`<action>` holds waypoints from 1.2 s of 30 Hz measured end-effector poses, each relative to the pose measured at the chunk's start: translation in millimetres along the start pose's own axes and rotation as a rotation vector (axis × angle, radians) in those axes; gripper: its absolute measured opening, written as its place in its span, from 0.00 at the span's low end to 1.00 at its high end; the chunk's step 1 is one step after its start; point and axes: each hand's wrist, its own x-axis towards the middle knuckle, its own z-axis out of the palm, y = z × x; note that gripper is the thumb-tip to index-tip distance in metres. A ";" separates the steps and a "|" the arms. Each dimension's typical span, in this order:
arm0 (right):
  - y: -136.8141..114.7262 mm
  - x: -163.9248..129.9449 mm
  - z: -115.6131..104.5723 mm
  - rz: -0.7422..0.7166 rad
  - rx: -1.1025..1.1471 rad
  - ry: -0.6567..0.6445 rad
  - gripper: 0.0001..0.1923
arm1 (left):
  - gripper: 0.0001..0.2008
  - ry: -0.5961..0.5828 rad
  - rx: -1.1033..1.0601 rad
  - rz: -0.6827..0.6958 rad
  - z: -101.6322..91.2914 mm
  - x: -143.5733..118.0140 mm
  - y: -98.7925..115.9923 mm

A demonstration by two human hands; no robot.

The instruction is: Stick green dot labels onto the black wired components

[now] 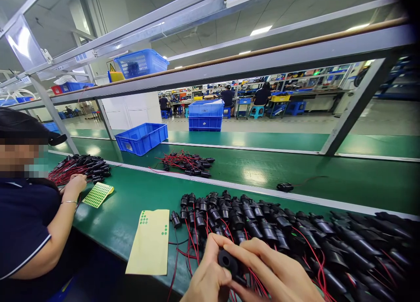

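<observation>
Hands: left hand [208, 278] and right hand [272, 269] pinch one black socket [229, 262] closed-fingered; better keeping it steady, red wires [254, 281] clear.

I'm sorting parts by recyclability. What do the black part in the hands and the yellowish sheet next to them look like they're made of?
Black part: likely moulded plastic, with a dull sheen and a round opening, held by the left hand and right hand. Yellowish sheet: probably paper backing, thin, flat and matte, with a few green dot stickers left.

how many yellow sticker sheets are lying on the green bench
2: a nearly used-up sheet left of the person's hands, and a fuller sheet by the co-worker's hand. Others may be hidden.
</observation>
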 end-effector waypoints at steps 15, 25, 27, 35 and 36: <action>15.4 5.3 -11.5 0.510 0.568 -0.281 0.13 | 0.22 -0.064 0.048 0.019 -2.3 0.3 3.3; 10.8 11.1 -11.4 0.550 0.574 -0.322 0.12 | 0.25 -0.042 0.161 -0.045 -23.9 -3.0 -1.7; 16.4 16.5 -9.4 0.532 0.558 -0.272 0.10 | 0.29 -0.063 0.133 -0.066 -31.0 -7.5 -17.0; 80.6 107.5 56.3 0.546 0.367 -0.242 0.13 | 0.18 0.063 0.490 -0.163 -69.3 -14.7 69.6; 84.0 119.0 68.6 0.543 0.354 -0.252 0.15 | 0.16 0.107 0.528 -0.126 -77.8 -6.0 103.9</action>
